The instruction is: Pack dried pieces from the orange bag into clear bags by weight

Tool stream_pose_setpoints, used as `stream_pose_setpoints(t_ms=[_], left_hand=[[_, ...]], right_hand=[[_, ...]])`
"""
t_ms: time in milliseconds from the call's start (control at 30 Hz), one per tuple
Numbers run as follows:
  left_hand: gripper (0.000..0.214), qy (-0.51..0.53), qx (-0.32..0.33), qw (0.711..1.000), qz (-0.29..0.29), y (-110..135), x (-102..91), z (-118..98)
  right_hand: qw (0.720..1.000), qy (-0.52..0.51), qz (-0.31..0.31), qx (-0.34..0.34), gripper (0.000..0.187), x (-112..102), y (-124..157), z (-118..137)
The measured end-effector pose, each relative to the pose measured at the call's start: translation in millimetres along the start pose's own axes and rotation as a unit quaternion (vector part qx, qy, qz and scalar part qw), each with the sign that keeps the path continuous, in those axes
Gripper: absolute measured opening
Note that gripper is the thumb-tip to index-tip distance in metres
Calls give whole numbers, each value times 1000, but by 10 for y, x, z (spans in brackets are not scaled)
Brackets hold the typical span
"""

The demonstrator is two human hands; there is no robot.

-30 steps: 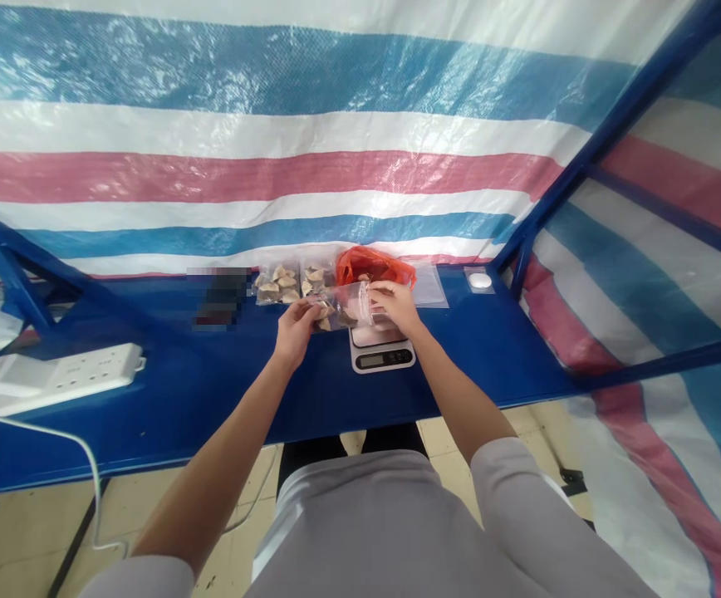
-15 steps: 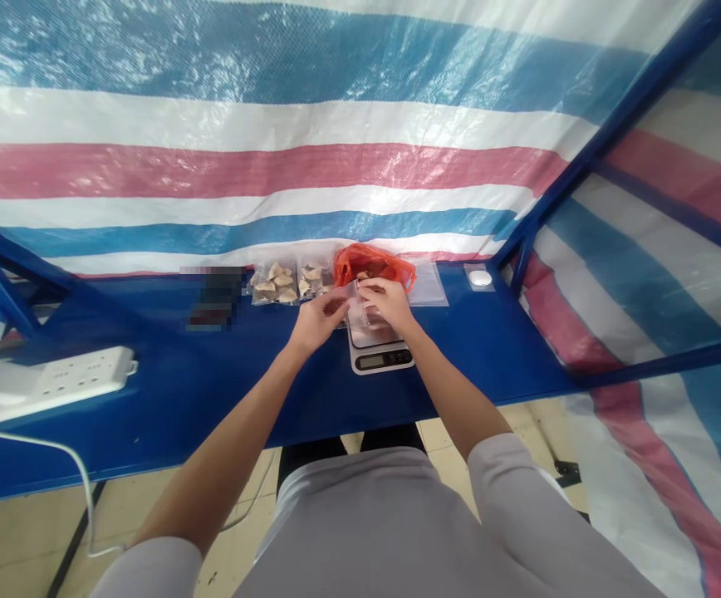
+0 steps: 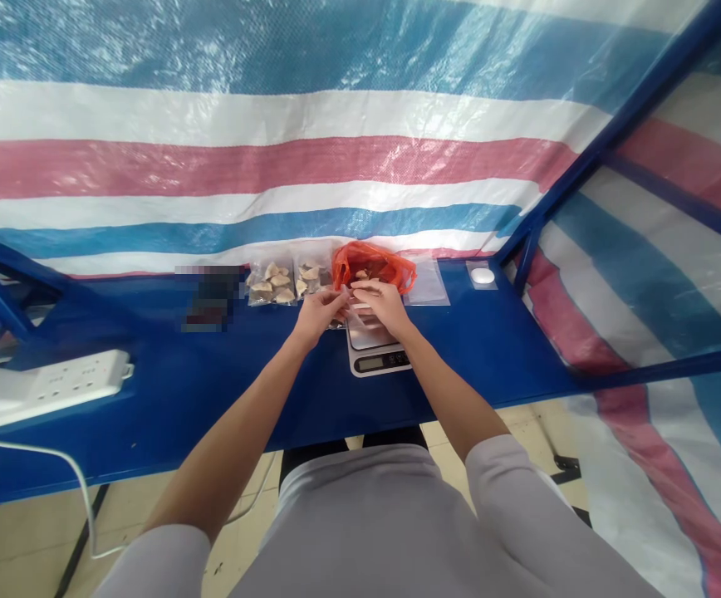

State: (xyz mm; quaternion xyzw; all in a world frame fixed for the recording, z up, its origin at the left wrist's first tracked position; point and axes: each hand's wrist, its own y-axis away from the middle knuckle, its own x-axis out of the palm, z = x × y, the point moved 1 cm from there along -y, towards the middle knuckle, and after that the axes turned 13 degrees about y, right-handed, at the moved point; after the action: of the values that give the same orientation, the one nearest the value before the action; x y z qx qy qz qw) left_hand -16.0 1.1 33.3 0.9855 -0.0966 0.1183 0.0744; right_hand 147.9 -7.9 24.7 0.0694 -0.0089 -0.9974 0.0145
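Our L hand (image 3: 316, 319) and R hand (image 3: 382, 304) are close together, the fingers (image 3: 338, 300) nearly closed and pinching a clear plastic bag (image 3: 356, 316) just above the digital scale (image 3: 378, 362) on the blue bench (image 3: 167, 399). A red plastic bag (image 3: 366, 266) lies just behind, small bags of dumplings (image 3: 270, 282) to the left. Best we pinch both edges evenly, so bag stays steady.

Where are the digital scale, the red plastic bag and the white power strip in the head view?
digital scale (image 3: 376, 362), head view, on its display panel
red plastic bag (image 3: 360, 259), head view, on its upper red film
white power strip (image 3: 42, 386), head view, on its socket face
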Motion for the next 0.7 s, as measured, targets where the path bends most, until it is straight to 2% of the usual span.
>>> stream_pose_setpoints(t_ms=[167,333,467,700], left_hand=[[42,67,-43,997,-1,-49,-16,-23],[36,104,-60,993,-4,-64,-4,-74],[36,81,-53,995,-8,-76,10,-85],[37,15,-19,999,21,-77,-30,-77]], right_hand=[[1000,8,9,6,23,-34,36,59],[986,163,12,-30,22,-86,78,93],[967,250,25,-47,25,-103,103,149],[945,317,15,-77,15,-98,125,249]])
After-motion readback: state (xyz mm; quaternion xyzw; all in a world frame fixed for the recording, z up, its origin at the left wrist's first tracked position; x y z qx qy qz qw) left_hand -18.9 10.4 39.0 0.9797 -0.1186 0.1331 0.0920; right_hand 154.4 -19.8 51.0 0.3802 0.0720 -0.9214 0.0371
